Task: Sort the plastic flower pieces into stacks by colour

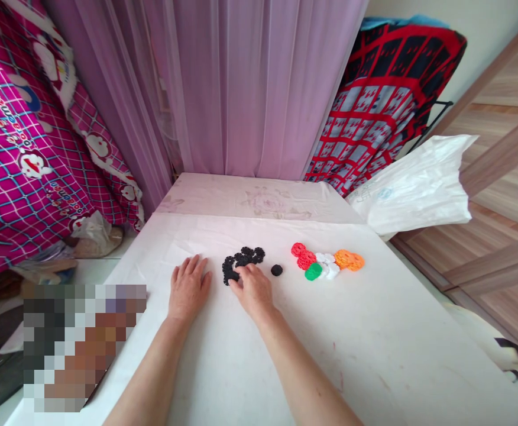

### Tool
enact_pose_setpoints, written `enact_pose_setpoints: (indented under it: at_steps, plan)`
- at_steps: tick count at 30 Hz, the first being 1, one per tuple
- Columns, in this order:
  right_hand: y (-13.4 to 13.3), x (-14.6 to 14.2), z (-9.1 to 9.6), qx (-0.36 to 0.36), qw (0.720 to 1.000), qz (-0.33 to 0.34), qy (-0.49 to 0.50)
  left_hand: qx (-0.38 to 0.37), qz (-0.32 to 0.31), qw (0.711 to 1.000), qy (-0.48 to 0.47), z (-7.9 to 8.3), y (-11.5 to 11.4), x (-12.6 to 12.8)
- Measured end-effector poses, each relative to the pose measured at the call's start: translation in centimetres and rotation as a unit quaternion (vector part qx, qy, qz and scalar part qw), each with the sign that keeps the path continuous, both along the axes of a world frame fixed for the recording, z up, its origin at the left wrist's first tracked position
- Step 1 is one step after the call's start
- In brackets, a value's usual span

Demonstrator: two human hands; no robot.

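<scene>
My left hand [189,288] lies flat on the white-covered table, fingers spread, with nothing in it. It rests to the left of a cluster of black interlocking discs [245,258], which have notched edges. At the near side of this cluster is my right hand [255,290], its thumb and bent fingers closed around a black disc at the edge of the group. The fingers partly hide the discs under them. One single black disc [277,270] lies apart, just right of my right hand.
Farther right lie red discs [306,259], a green disc [313,271], white discs [330,270] and orange discs [350,260]. A white plastic bag [418,183] sits at the table's back right corner. A blurred-out object [94,349] lies at the left edge. A purple curtain [259,89] hangs behind.
</scene>
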State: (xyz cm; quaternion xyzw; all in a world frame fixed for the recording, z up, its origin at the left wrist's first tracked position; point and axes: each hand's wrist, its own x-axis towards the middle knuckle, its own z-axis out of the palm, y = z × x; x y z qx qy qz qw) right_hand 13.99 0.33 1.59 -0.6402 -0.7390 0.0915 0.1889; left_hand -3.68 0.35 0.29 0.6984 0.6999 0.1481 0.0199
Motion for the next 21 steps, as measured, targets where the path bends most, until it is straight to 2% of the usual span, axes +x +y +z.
enact_pose_setpoints:
  at_steps: [4,8,11,13,17,21]
  plan:
    - [-0.3,-0.1,-1.0,0.042,0.999,0.005,-0.006,0.002,-0.003,1.000,0.001,-0.1,0.0,-0.1]
    - [-0.6,0.8,-2.3,0.110,0.993,0.003,0.033,0.003,-0.006,1.000,0.001,-0.1,0.0,-0.2]
    - [-0.5,3.5,-2.6,0.166,0.984,-0.016,0.067,-0.007,-0.004,1.000,0.003,-0.1,0.0,-0.2]
    - [-0.3,6.0,-2.4,0.191,0.977,-0.061,0.074,-0.010,-0.002,1.000,0.005,0.0,0.0,-0.2]
    - [0.5,10.0,-1.6,0.174,0.974,-0.140,0.037,-0.003,0.000,1.000,0.009,-0.1,0.1,-0.2]
    - [0.7,10.8,-1.2,0.120,0.984,-0.134,-0.007,0.006,-0.001,1.000,0.007,-0.4,0.2,-0.3]
